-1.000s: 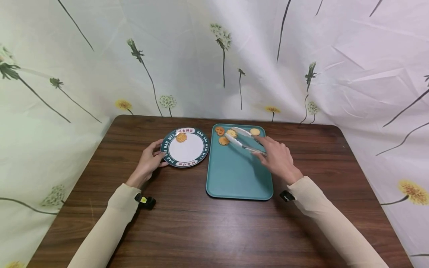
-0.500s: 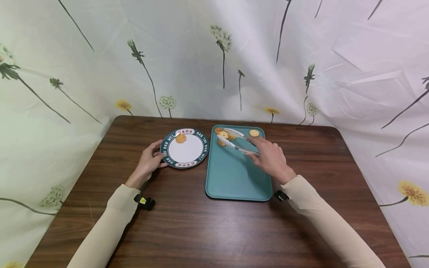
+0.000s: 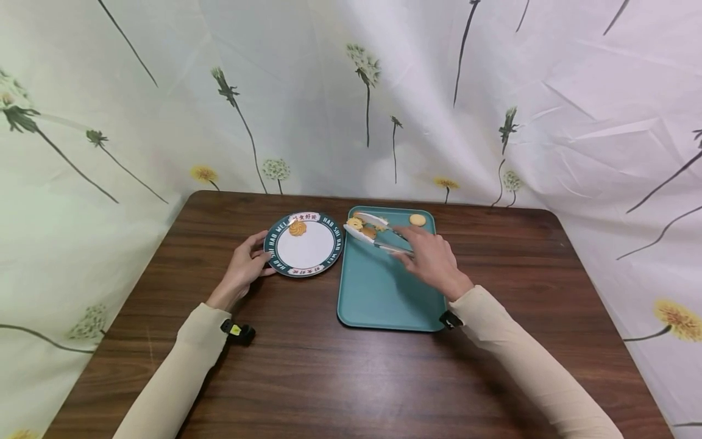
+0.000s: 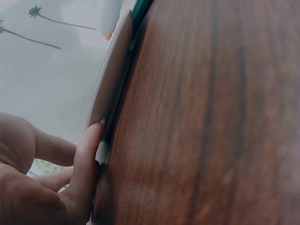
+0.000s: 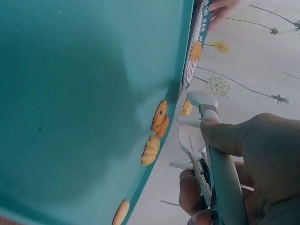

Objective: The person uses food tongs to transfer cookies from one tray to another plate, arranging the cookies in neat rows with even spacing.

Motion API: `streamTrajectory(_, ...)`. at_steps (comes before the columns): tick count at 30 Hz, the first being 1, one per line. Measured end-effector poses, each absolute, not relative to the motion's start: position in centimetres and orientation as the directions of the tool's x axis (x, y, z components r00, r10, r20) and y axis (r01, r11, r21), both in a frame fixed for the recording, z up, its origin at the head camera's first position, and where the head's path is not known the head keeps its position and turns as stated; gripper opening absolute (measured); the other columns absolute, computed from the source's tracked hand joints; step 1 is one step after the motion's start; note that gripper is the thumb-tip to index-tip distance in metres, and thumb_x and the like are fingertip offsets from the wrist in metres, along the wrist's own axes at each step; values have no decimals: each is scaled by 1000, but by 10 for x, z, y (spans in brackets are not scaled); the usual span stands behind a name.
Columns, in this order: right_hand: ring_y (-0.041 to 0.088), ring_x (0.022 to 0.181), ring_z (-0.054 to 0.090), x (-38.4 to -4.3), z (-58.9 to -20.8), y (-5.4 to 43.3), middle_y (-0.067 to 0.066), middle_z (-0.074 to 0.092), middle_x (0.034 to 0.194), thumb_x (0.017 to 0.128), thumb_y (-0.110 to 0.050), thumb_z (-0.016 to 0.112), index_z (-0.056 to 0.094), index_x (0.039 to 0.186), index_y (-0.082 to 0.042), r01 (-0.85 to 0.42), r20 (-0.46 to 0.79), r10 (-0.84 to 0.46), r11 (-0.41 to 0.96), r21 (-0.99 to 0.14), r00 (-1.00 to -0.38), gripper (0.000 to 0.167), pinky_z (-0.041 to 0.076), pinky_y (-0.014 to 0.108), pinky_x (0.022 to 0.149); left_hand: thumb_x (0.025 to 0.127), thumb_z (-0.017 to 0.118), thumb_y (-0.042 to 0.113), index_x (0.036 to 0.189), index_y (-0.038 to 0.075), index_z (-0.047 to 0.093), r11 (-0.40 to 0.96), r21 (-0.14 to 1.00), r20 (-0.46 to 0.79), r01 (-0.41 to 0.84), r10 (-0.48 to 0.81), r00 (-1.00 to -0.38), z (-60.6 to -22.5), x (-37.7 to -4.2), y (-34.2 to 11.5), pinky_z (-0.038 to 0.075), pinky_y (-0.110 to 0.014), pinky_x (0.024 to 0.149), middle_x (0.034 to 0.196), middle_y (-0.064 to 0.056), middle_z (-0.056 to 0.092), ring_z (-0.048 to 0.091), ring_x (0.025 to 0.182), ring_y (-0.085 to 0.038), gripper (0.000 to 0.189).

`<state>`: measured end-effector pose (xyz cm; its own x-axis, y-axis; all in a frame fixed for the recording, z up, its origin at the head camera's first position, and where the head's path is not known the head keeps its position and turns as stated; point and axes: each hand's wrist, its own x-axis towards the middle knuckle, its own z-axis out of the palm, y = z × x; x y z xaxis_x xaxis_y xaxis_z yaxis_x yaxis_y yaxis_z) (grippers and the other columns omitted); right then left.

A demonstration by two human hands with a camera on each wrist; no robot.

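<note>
My left hand (image 3: 244, 265) pinches the near-left rim of a round white plate (image 3: 309, 249) with a dark green lettered border. One swirled cookie (image 3: 297, 228) lies on that plate. In the left wrist view, a fingertip presses against the plate's underside. My right hand (image 3: 433, 259) grips metal tongs (image 5: 224, 183) with white tips, over the far-left corner of a teal tray (image 3: 384, 299). Between the tips is a pale yellow cookie (image 5: 186, 108), raised above the tray in the right wrist view. Several cookies remain below, including a chocolate-dotted one (image 5: 160, 116) and a ridged one (image 5: 150, 150).
A plain round cookie (image 3: 417, 219) lies at the tray's far-right corner. The plate's right rim sits right beside the tray's left edge. Both are on a brown wooden table (image 3: 307, 378), with a flower-printed curtain (image 3: 318, 122) behind its far edge.
My right hand has moved left with the tongs, carrying the yellow cookie away from the others toward the plate. My left hand and the plate have stayed in place.
</note>
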<state>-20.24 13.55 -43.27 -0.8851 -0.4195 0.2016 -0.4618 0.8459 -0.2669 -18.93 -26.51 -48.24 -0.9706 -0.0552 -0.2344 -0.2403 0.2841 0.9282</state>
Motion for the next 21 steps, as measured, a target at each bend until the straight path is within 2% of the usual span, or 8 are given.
streamTrajectory(5,16,54,55,-202,-432,128,8,67,140,97,-37,75,58,149,-20,-470,200,-428,841,-269,-881,57,37,27,36,109,43,3,168,14,21,283,929,-233,-239,-52,-971,-483,-189,-265,66,-22,82,166,-24,25,48,136,-37,63)
streamTrajectory(15,16,55,54,-206,-430,107,11,69,135,98,-36,74,58,149,-20,-497,188,-461,823,-275,-867,56,38,25,40,109,43,2,168,14,21,266,931,-245,-251,-53,-968,-481,-189,-266,66,-23,83,167,-23,25,47,137,-37,64)
streamTrajectory(21,17,54,52,-209,-432,96,10,68,138,97,-37,75,57,150,-22,-498,171,-468,823,-273,-867,58,37,26,39,109,42,2,167,13,21,269,930,-244,-250,-54,-968,-480,-188,-265,66,-22,83,167,-23,25,47,137,-37,63)
